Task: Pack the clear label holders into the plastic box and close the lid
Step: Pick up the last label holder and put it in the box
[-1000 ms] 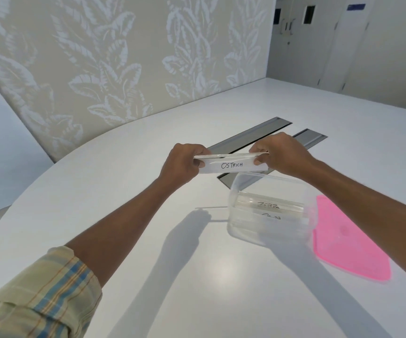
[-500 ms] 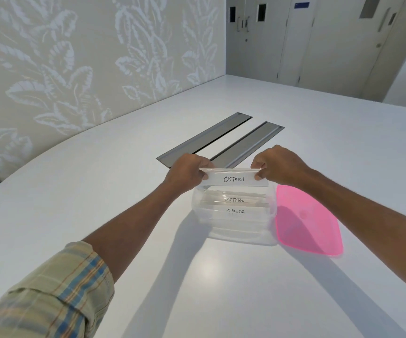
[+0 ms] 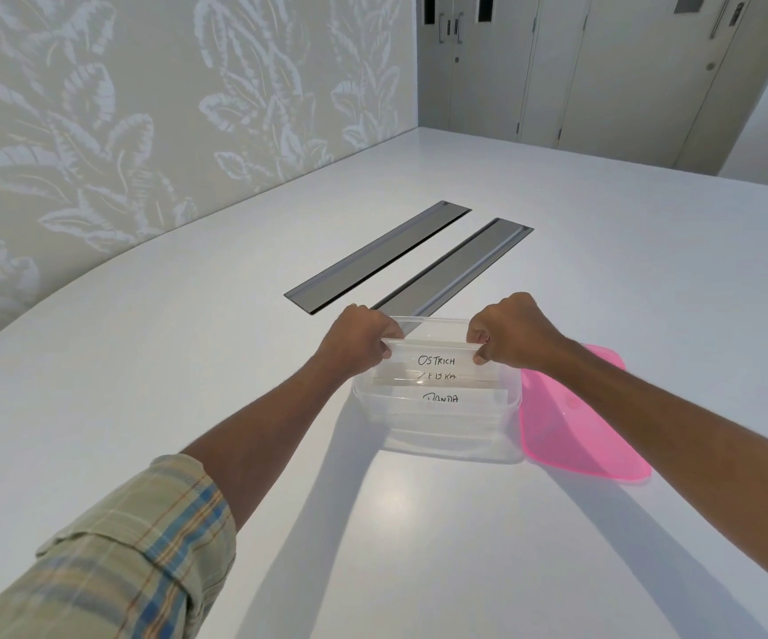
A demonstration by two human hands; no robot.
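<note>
A clear label holder marked OSTRICH point(image 3: 437, 359) is held level by its two ends, partly inside the mouth of the clear plastic box point(image 3: 446, 442). My left hand point(image 3: 359, 339) pinches its left end and my right hand point(image 3: 509, 332) pinches its right end. Inside the box two more holders stand on edge, one marked ZEBRA point(image 3: 440, 375) just in front of the held one, and one marked PANDA point(image 3: 440, 398) nearer me. The pink lid point(image 3: 576, 426) lies flat on the table, touching the box's right side.
The box stands on a large white table point(image 3: 188, 362). Two grey cable-hatch strips point(image 3: 373, 258) are set into the table just beyond the box. A leaf-patterned wall runs along the left; grey doors stand at the far end.
Both hands carried the OSTRICH holder from above the hatch strips down and toward me, into the top of the box. The view has also swung to the left.
</note>
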